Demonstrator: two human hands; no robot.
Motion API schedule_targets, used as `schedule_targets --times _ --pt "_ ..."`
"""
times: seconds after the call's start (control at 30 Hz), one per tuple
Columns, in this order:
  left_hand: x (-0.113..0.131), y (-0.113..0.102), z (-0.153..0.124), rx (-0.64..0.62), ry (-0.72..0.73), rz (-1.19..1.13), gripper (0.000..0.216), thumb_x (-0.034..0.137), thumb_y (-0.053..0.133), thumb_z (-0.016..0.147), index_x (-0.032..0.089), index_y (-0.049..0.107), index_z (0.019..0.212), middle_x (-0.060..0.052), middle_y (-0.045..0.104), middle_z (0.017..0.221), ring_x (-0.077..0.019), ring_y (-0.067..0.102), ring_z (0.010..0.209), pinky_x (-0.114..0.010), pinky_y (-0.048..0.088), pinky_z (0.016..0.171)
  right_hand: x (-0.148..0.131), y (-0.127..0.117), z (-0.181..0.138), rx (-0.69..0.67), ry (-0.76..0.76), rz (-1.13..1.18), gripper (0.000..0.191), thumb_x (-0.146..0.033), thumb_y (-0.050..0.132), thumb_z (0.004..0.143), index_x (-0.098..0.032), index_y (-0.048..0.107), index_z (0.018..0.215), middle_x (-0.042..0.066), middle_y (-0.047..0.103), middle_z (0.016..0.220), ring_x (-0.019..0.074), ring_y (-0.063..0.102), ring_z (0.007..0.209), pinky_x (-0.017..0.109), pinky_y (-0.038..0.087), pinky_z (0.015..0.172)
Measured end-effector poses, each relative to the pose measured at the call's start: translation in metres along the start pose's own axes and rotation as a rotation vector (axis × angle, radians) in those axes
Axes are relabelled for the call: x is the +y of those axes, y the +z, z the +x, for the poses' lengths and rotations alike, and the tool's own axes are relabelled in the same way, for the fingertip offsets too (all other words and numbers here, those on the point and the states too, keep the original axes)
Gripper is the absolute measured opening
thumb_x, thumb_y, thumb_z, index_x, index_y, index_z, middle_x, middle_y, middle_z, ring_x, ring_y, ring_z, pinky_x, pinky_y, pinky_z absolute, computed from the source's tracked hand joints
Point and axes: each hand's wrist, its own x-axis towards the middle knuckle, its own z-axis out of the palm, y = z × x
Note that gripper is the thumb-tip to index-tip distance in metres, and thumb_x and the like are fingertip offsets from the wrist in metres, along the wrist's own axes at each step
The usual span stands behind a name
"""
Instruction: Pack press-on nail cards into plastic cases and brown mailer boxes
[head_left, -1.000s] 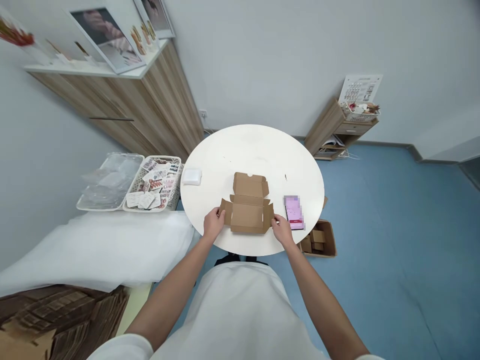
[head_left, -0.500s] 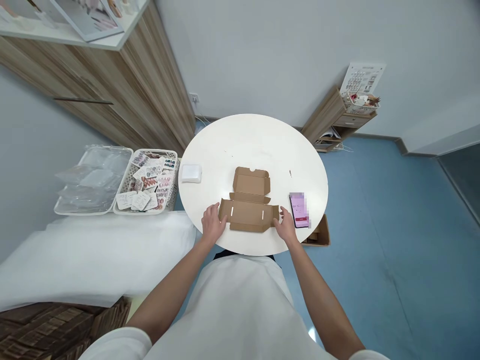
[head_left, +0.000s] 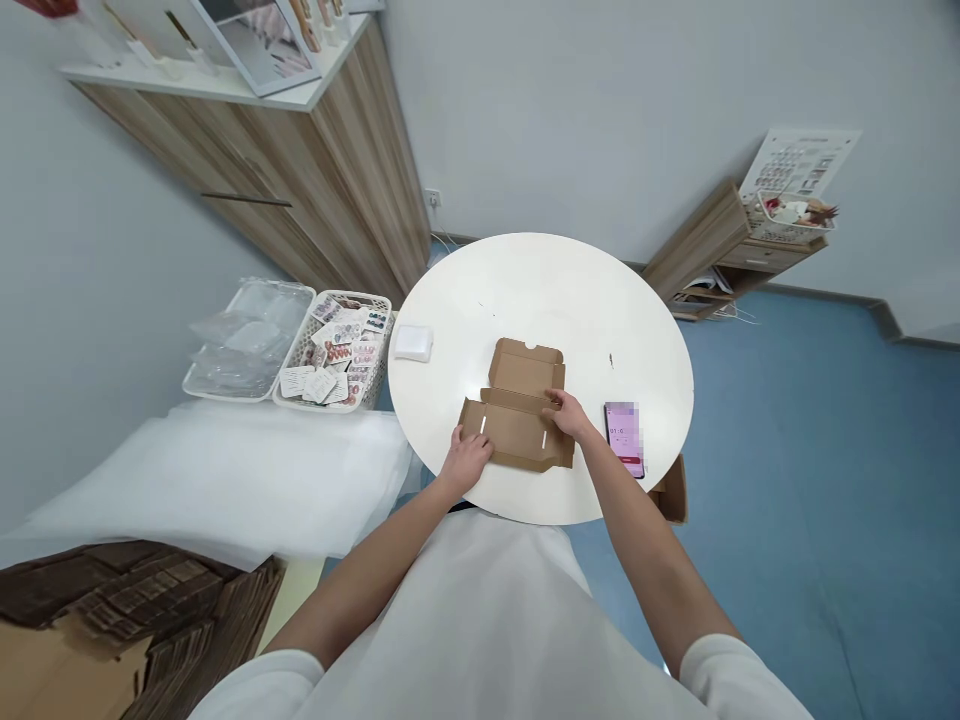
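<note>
A flat brown cardboard box blank [head_left: 519,410] lies unfolded on the round white table [head_left: 551,290], near its front edge. My left hand [head_left: 468,462] rests on the blank's front left corner, fingers curled over the flap. My right hand [head_left: 568,414] lies on the blank's right side near the middle fold, fingers bent and pressing on the cardboard. A phone [head_left: 625,438] with a lit pink screen lies on the table just right of my right hand.
A small white packet [head_left: 413,342] sits at the table's left edge. Left of the table stand a white basket of small cards [head_left: 339,350] and a clear plastic tray [head_left: 247,338]. A cardboard box [head_left: 673,490] sits on the blue floor under the table's right side. Flattened cartons [head_left: 112,600] are stacked at lower left.
My right hand has moved from the blank's right end inward onto its right side near the fold. My left hand has shifted onto the front left corner. The view has swung slightly.
</note>
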Motion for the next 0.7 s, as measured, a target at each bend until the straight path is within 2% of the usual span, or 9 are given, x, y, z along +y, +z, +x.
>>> schedule_targets --times 0.13,0.23,0.33,0.43,0.57,0.7 --pt "-0.001 0.0 0.001 -0.029 -0.036 -0.013 0.034 0.005 0.033 0.077 0.024 0.06 0.087 -0.006 0.057 0.09 -0.021 0.051 0.092 -0.044 0.01 0.1 0.005 0.009 -0.002 -0.004 -0.041 -0.055 0.053 -0.013 0.054 0.067 -0.019 0.047 0.119 0.006 0.053 0.12 0.0166 0.051 0.106 0.03 0.042 0.087" --pt "-0.003 -0.001 0.002 -0.028 -0.048 -0.059 0.033 0.007 0.035 0.077 0.025 0.057 0.094 -0.006 0.056 0.094 -0.0207 0.053 0.091 -0.043 0.017 0.098 0.007 0.014 -0.011 0.036 -0.075 -0.126 0.052 -0.007 0.047 0.07 -0.024 0.047 0.119 0.002 0.055 0.119 0.0154 0.052 0.105 0.031 0.04 0.088" --pt "-0.006 -0.001 0.006 -0.002 -0.059 -0.137 0.04 0.011 0.043 0.075 0.025 0.048 0.112 -0.009 0.05 0.112 -0.0232 0.052 0.098 -0.042 0.025 0.095 0.008 0.017 -0.021 0.106 -0.132 -0.224 0.048 -0.003 0.038 0.073 -0.026 0.052 0.113 0.0 0.059 0.111 0.0146 0.054 0.099 0.03 0.039 0.087" --pt "-0.008 -0.005 0.011 0.023 -0.05 -0.153 0.063 0.014 0.053 0.069 0.024 0.031 0.128 -0.013 0.033 0.132 -0.0285 0.043 0.112 -0.041 0.03 0.093 0.012 0.02 -0.03 0.155 -0.191 -0.366 0.046 -0.002 0.035 0.075 -0.026 0.056 0.108 0.001 0.063 0.1 0.0169 0.054 0.093 0.032 0.036 0.085" --pt "-0.008 -0.018 0.022 0.056 0.03 -0.052 0.09 0.014 0.065 0.058 0.024 0.019 0.135 -0.013 0.016 0.143 -0.0341 0.02 0.127 -0.046 0.015 0.101 0.016 0.027 -0.041 0.194 -0.199 -0.502 0.047 0.0 0.032 0.075 -0.025 0.056 0.107 0.004 0.063 0.09 0.0184 0.051 0.086 0.031 0.034 0.081" --pt "-0.006 -0.032 0.039 -0.049 0.15 0.051 0.111 0.019 0.076 0.044 0.02 0.016 0.137 -0.013 0.013 0.144 -0.0343 0.0 0.131 -0.05 -0.002 0.103 0.015 0.033 -0.047 0.21 -0.206 -0.578 0.05 0.001 0.029 0.075 -0.024 0.055 0.109 0.006 0.06 0.087 0.019 0.048 0.084 0.03 0.034 0.079"
